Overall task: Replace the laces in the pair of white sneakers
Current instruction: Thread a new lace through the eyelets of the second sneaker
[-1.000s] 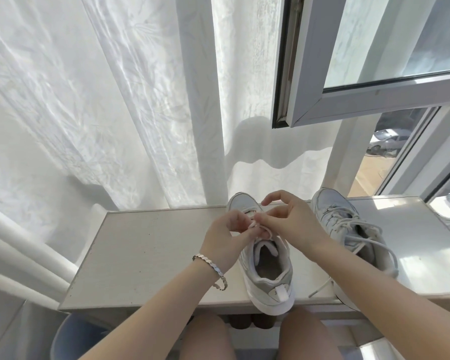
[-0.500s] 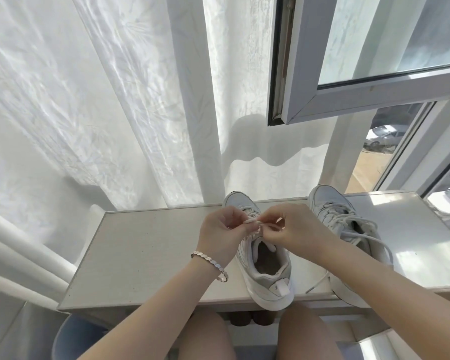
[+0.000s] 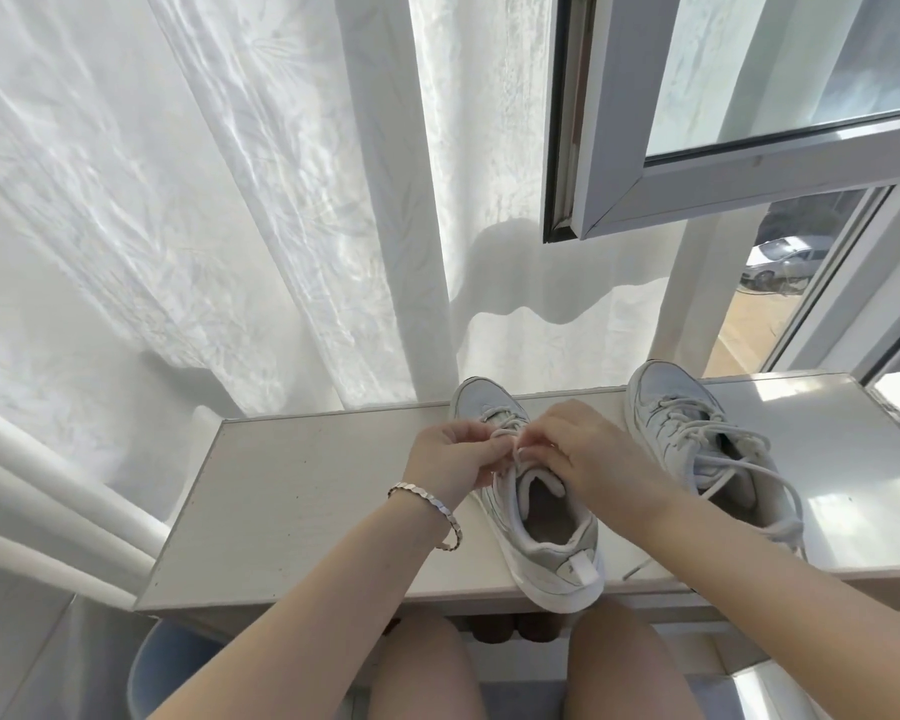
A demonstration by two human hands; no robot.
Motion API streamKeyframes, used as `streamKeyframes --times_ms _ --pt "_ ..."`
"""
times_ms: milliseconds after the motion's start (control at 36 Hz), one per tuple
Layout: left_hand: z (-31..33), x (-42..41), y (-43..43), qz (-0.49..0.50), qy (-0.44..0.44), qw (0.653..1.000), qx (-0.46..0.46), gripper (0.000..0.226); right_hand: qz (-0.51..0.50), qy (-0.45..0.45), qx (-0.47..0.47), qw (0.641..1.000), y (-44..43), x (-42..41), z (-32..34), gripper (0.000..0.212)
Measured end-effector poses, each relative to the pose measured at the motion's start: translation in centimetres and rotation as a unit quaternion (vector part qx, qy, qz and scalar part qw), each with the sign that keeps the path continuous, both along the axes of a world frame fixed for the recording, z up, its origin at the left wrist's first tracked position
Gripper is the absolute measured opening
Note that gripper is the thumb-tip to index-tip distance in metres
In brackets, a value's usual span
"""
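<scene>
Two white sneakers stand on a pale narrow table [image 3: 292,491], heels toward me. The left sneaker [image 3: 546,532] is in the middle, its heel hanging over the front edge. My left hand [image 3: 453,459] and my right hand [image 3: 588,454] meet over its tongue, each pinching the white lace [image 3: 505,433] near the upper eyelets. The right sneaker [image 3: 697,449] is laced, with loose lace ends trailing toward its heel and over the table edge.
Sheer white curtains [image 3: 230,200] hang behind the table. An open window sash [image 3: 697,163] juts overhead at the upper right. White pipes [image 3: 48,501] run along the left. A blue bin [image 3: 178,667] sits under the table's left end. My knees are below the front edge.
My right hand's raised fingers came down and curled onto the lace, and both hands have drawn close together over the tongue. The view has shifted slightly.
</scene>
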State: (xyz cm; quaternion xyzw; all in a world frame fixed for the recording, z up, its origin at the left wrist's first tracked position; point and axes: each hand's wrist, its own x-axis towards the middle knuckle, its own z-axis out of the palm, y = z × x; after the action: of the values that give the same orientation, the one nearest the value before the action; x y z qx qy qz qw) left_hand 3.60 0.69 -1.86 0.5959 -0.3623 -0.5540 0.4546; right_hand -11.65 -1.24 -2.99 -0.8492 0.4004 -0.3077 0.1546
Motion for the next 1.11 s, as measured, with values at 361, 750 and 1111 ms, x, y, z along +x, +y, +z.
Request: streamKeyframes --times_ms 361,750,1111 --pt "-1.3 0.0 1.0 0.131 -0.203 0.970 -0.010 0.027 -0.162 -0.313 0.372 0.859 0.9 -1.3 -0.3 0.033" --pt "-0.8 1.5 1.4 -0.034 -0.405 0.913 -0.039 0.045 -0.178 -0.586 0.483 0.626 2.1 -0.7 -1.3 0.054" --pt "0.9 1.3 0.6 -0.013 -0.217 0.976 -0.028 0.030 -0.112 -0.075 0.293 0.946 1.8 -2.2 0.1 0.043"
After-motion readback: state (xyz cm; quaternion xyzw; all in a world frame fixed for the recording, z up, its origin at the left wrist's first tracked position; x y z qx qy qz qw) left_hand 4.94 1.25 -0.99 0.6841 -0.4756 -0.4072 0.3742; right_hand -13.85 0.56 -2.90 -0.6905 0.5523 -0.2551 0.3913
